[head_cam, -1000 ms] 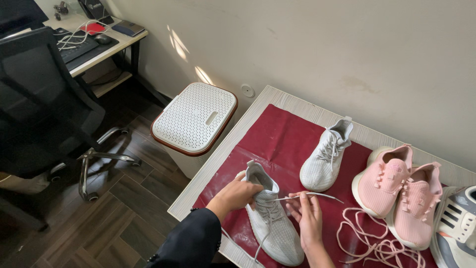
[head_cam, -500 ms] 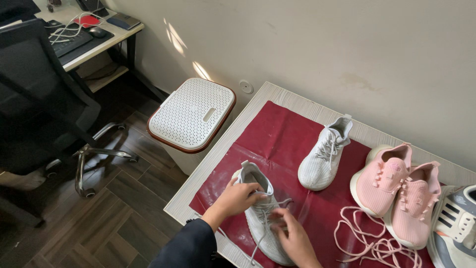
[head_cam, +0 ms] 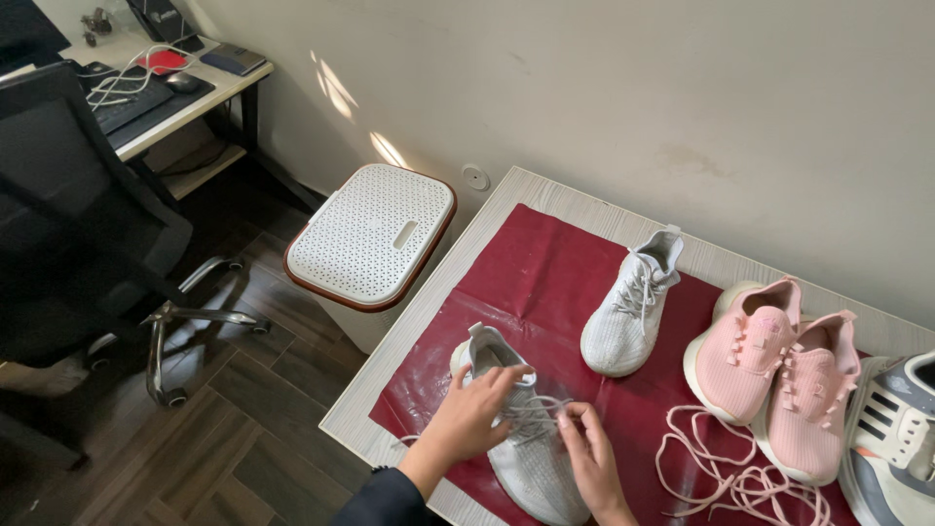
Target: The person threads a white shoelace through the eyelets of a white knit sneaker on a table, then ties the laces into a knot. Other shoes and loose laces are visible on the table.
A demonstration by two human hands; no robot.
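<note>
Head view: near white shoe (head_cam: 526, 438) at 6 o'clock on the red mat (head_cam: 545, 273), toe toward the wearer. Left hand (head_cam: 472, 414) curled over the shoe's tongue at its 9 o'clock side, steadying rather than clamping. Right hand (head_cam: 589, 458) at 3 o'clock, fingertips pinched on the white lace (head_cam: 536, 409). Lacing judged partly done: strands crossed over the upper eyelets, ends loose, no knot seen. Second white shoe (head_cam: 633, 307) laced at 12 o'clock. Pink shoes (head_cam: 779, 370) at 3 o'clock unlaced, pink laces (head_cam: 721, 468) heaped loose on the surface (head_cam: 545, 190).
</note>
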